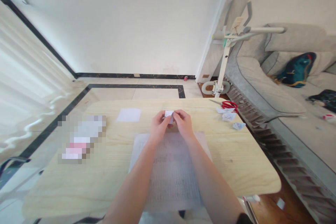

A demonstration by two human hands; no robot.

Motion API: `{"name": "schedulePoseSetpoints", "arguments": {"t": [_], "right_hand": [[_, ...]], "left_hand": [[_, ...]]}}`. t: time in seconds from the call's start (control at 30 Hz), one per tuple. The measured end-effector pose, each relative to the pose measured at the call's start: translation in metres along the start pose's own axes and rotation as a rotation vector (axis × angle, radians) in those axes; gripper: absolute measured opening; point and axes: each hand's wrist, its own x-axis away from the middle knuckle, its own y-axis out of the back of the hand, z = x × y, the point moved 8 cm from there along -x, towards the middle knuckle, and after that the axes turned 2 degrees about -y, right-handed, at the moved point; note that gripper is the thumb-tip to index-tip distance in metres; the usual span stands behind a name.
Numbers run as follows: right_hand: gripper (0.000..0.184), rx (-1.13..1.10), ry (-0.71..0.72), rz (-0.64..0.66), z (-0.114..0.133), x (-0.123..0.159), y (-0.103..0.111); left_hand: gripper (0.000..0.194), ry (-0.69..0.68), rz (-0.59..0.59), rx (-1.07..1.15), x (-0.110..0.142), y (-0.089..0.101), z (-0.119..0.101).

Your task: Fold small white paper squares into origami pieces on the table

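Between the fingers of both hands is a small folded piece of white paper (169,113), held above the far part of the table. My left hand (159,123) grips its left side, thumb pressed on the front. At the paper's right edge, my right hand (183,121) pinches with thumb and fingertips. Part of the paper is hidden behind the fingers. Beneath my forearms lies a large greyish sheet with faint printed lines (175,175). A flat white paper sheet (128,115) rests to the left of my hands.
On the wooden table (105,185), red-handled scissors (229,105) lie at the back right beside folded white paper pieces (227,114). Another folded paper (238,126) is nearer. A blurred-out item (84,136) is at left. Exercise equipment (223,59) and a grey sofa (265,80) stand beyond.
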Motion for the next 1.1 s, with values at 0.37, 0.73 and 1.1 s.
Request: {"name": "schedulePoseSetpoints", "arguments": {"t": [0.37,0.73,1.1], "right_hand": [[0.020,-0.001,-0.012,0.002,0.001,0.001,-0.001],[0.026,0.080,-0.022,-0.034,0.001,-0.001,0.003],[0.026,0.046,-0.032,-0.036,0.000,0.001,0.001]], "left_hand": [[0.027,-0.043,-0.011,-0.090,-0.002,0.002,-0.001],[0.024,-0.107,0.038,-0.186,0.000,-0.002,-0.006],[0.031,-0.062,-0.024,-0.172,-0.004,0.004,-0.002]]}}
